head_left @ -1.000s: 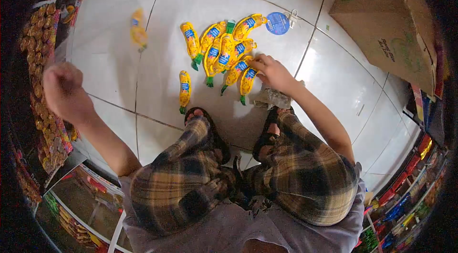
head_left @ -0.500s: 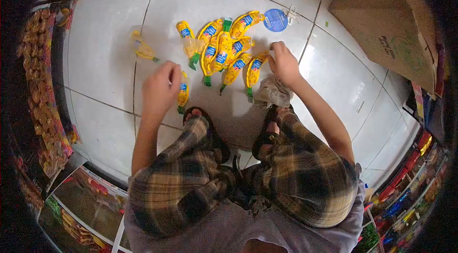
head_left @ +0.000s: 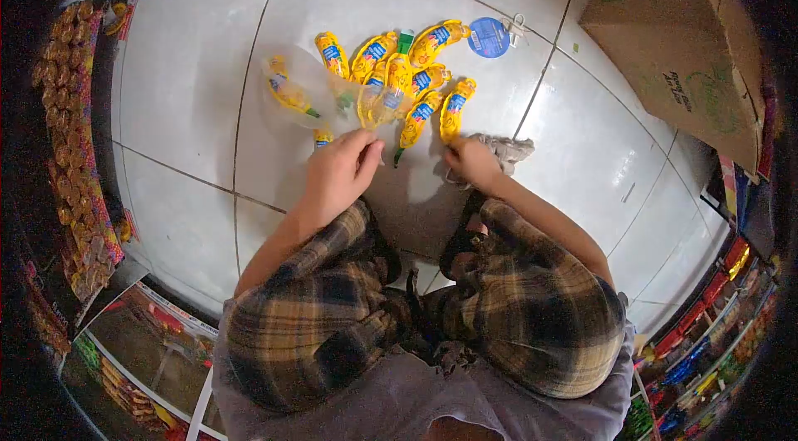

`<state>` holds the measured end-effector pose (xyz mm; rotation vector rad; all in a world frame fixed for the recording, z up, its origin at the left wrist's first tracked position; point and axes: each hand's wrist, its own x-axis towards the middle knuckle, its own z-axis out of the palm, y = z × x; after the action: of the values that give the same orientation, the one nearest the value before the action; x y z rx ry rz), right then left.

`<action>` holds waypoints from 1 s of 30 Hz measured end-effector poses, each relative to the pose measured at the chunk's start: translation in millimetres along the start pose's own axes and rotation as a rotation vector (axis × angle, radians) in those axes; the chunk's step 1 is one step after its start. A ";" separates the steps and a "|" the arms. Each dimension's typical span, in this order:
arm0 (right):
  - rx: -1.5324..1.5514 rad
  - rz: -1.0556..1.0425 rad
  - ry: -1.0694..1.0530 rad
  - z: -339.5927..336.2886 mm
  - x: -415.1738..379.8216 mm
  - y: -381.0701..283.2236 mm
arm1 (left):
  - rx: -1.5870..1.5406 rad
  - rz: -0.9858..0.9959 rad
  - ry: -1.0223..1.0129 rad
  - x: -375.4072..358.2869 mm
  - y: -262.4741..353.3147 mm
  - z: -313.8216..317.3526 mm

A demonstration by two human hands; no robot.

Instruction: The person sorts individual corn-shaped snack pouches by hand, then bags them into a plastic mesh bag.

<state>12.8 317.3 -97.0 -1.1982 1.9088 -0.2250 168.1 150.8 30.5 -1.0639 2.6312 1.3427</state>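
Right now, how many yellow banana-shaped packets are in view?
10 visible: one packet in the clear bag, a second packet, partly hidden, past the left hand, a third packet at the right hand, seven in the central cluster. Others may be hidden under it.

The head camera looks forward and down over the tiled floor (head_left: pixel 183 121).

Banana-shaped packets (head_left: pixel 420 118): covered in glossy printed plastic
Bag (head_left: pixel 309 68): made of thin, see-through plastic
Floor (head_left: pixel 611 179): faced with smooth, shiny tile
Carton (head_left: pixel 661 34): formed from matt brown cardboard
Trousers (head_left: pixel 303 325): sewn from matt plaid cloth
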 end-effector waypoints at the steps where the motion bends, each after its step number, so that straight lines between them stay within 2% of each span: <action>1: 0.132 -0.018 0.100 0.7 -1.8 6.7 | -0.001 -0.002 0.002 1.4 1.7 -2.0; 2: 0.132 -0.020 0.098 -6.9 -6.6 6.1 | -0.003 0.019 0.034 3.5 3.8 -5.2; 4: 0.533 -0.150 0.315 -37.8 -21.5 -8.1 | -0.004 0.037 0.067 5.1 7.0 -11.8; 5: 0.533 -0.151 0.313 -51.0 -26.9 -15.3 | -0.019 0.040 0.079 5.5 8.5 -14.4; 7: 1.053 -0.005 0.291 -75.0 -38.4 -28.1 | -0.036 0.044 0.090 6.6 10.5 -19.2; 8: 1.053 -0.004 0.291 -82.6 -44.2 -31.0 | -0.058 0.062 0.122 7.5 10.1 -22.7; 10: 1.250 -0.233 0.178 -96.0 -56.7 -37.0 | -0.078 0.081 0.152 8.5 13.1 -29.3; 11: 1.313 -0.227 0.109 -106.6 -63.3 -47.4 | -0.044 0.090 0.158 8.8 16.1 -32.8; 12: 1.314 -0.228 0.109 -111.1 -64.5 -50.9 | -0.009 0.100 0.163 8.7 18.5 -35.4; 14: 1.205 -0.520 -0.046 -116.3 -66.2 -55.1 | -0.002 0.112 0.153 7.1 22.3 -37.1; 16: 1.200 -0.465 -0.112 -115.2 -65.4 -58.9 | 0.002 0.127 0.141 5.3 27.5 -37.2; 18: 1.000 -0.644 -0.093 -104.0 -51.4 -60.9 | 0.010 0.221 0.080 2.6 33.8 -35.9; 20: 0.924 -0.662 -0.121 -94.7 -39.7 -59.3 | -0.056 0.222 0.010 -2.5 41.0 -30.1; 22: 0.727 -0.384 -0.339 -87.1 -29.4 -60.0 | -0.117 0.220 -0.056 -3.8 45.5 -22.6; 23: 0.834 -0.410 -0.283 -84.0 -29.2 -65.6 | -0.127 0.310 -0.138 -4.4 44.7 -16.3; 25: 0.756 -0.474 -0.288 -76.8 -22.7 -65.7 | -0.154 0.458 -0.224 -5.6 44.6 -5.1; 30: 0.450 -0.677 -0.291 -52.5 -4.8 -63.6 | -0.173 0.534 -0.287 -2.9 53.0 1.3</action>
<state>16.7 273.6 -27.0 -1.4225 1.0721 -0.7511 139.8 174.8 68.5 -0.1337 2.7062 1.6759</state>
